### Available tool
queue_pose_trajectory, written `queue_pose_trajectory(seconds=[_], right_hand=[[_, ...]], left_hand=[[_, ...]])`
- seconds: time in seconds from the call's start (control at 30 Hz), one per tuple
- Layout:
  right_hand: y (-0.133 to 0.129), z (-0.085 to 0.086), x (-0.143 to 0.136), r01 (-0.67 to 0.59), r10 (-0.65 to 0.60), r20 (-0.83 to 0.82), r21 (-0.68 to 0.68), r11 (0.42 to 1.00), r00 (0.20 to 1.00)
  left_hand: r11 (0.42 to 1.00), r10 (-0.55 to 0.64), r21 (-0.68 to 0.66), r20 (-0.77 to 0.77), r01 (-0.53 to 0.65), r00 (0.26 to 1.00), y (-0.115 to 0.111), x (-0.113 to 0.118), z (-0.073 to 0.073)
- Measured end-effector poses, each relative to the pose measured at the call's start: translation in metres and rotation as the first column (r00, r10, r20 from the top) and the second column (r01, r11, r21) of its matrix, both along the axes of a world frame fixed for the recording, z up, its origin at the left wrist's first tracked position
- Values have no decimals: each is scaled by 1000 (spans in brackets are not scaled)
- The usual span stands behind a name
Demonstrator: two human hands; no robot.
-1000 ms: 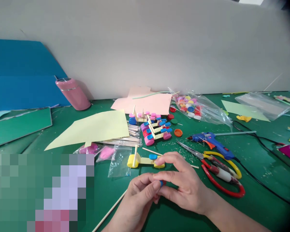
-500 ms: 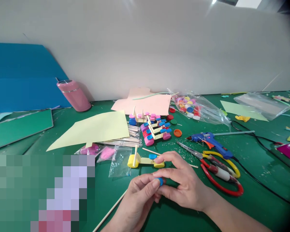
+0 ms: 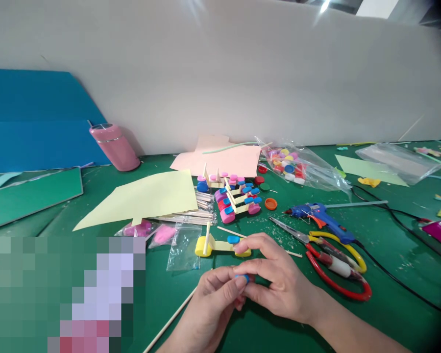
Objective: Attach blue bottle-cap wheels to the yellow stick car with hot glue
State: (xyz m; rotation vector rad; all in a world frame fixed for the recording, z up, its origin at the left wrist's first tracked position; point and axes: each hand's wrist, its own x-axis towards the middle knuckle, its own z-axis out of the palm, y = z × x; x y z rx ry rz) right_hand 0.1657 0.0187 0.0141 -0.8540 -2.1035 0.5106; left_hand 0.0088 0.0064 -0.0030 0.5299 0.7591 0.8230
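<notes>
One blue piece (image 3: 246,277), long axis unclear, sits between your left hand (image 3: 216,300) and right hand (image 3: 287,283), both hands' fingers pinching it.

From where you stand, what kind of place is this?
It looks like a craft workbench, perhaps in a small workshop. A glue gun and red-and-yellow-handled scissors lie on the green tabletop, near little stick-and-cap models and a clear bag of colorful caps.
</notes>
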Motion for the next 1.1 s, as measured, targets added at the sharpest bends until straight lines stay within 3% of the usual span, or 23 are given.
queue_pose_trajectory(seconds=[0.33, 0.63, 1.1], right_hand=[[-1, -1, 0, 15, -13, 35, -45, 999, 999], [-1, 0, 2, -5, 6, 32, -21, 1000, 999], [-3, -4, 0, 4, -4, 53, -5, 1000, 999]], left_hand=[[1000, 23, 5, -4, -22, 1000, 2, 0, -9], [996, 6, 87, -61, -1, 998, -2, 1, 0], [998, 6, 65, -48, -3, 999, -3, -1, -5]])
